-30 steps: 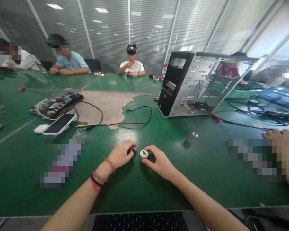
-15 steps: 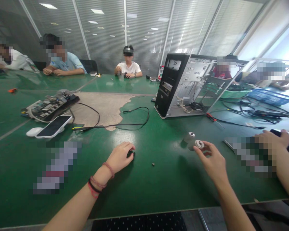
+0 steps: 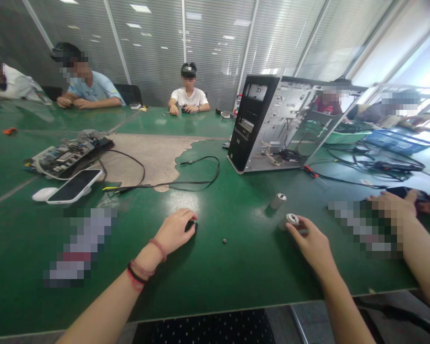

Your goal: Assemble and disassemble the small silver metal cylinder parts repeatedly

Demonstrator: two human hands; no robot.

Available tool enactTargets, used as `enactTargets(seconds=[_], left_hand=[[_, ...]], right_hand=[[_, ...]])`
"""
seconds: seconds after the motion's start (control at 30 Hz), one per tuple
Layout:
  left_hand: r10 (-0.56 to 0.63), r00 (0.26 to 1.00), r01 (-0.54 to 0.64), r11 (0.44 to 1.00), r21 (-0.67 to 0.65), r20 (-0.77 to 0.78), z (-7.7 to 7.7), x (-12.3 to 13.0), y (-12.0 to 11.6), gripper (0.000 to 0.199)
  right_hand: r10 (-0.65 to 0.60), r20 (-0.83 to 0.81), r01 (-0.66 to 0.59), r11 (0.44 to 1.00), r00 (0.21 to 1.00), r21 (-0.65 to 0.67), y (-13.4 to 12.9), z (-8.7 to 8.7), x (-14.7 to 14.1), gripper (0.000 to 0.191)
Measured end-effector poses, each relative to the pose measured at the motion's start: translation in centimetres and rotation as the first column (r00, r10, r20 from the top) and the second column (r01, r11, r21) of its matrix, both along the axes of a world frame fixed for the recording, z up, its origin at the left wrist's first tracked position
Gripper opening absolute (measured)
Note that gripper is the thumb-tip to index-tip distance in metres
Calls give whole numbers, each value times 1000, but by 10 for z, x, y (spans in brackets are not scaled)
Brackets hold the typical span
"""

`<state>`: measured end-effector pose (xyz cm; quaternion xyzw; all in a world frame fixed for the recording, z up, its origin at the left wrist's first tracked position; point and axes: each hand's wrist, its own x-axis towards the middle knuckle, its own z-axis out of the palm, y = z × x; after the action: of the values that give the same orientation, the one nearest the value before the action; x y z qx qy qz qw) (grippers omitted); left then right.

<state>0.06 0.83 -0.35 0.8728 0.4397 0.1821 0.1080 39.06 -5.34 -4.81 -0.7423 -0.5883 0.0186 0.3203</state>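
My right hand (image 3: 311, 239) has its thumb and fingers around a silver metal cylinder (image 3: 290, 223) with a pale, dark-slotted round end facing up. Whether its base touches the table cannot be made out. Just behind it, a similar silver cylinder (image 3: 278, 201) stands upright on the green table (image 3: 243, 272). My left hand (image 3: 175, 229) rests on the table, fingers curled around a small black piece (image 3: 190, 225), mostly hidden by the hand. Between both hands lies a tiny metal ring-like part (image 3: 224, 241).
An open computer case (image 3: 261, 129) stands beyond my right hand, a screwdriver (image 3: 313, 173) beside it. Cables (image 3: 200, 182), a circuit assembly (image 3: 68, 155) and a phone (image 3: 75, 186) lie at left. A neighbour's hand (image 3: 394, 205) works at right; other people sit around the table.
My right hand has lowered the silver cylinder a little towards the table. My left hand keeps its place on the black piece. The whole view has shifted slightly.
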Motion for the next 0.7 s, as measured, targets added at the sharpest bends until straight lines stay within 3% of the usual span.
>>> enactTargets(seconds=[0.2,0.3,0.37,0.47,0.53,0.6,0.7], left_hand=[[-11,1000,11,1000,12,5,-1,-2,-2,12],[-10,1000,10,1000,14,12,-2,-3,-2,11],[-10,1000,9,1000,18,17,-4,-3,-2,11],[-12,999,11,1000,25,31,-5,-4,-2,12],[-16,999,15,1000,25,37,-5,-4,-2,12],[-16,999,16,1000,22,44,-4,-4,-2,12],[-14,998,13,1000,16,53,-4,-4,-2,13]], right_hand=[[44,109,-49,998,993,44,6,0,12,49],[8,188,-48,976,982,212,5,18,-12,59],[38,169,-83,959,985,271,0,33,-43,54],[359,98,-368,923,928,109,-5,47,-97,32],[576,27,-572,815,817,-97,-6,49,-127,25],[650,-5,-638,743,760,-204,-5,46,-146,24],[656,9,-635,734,754,-241,-1,38,-159,17]])
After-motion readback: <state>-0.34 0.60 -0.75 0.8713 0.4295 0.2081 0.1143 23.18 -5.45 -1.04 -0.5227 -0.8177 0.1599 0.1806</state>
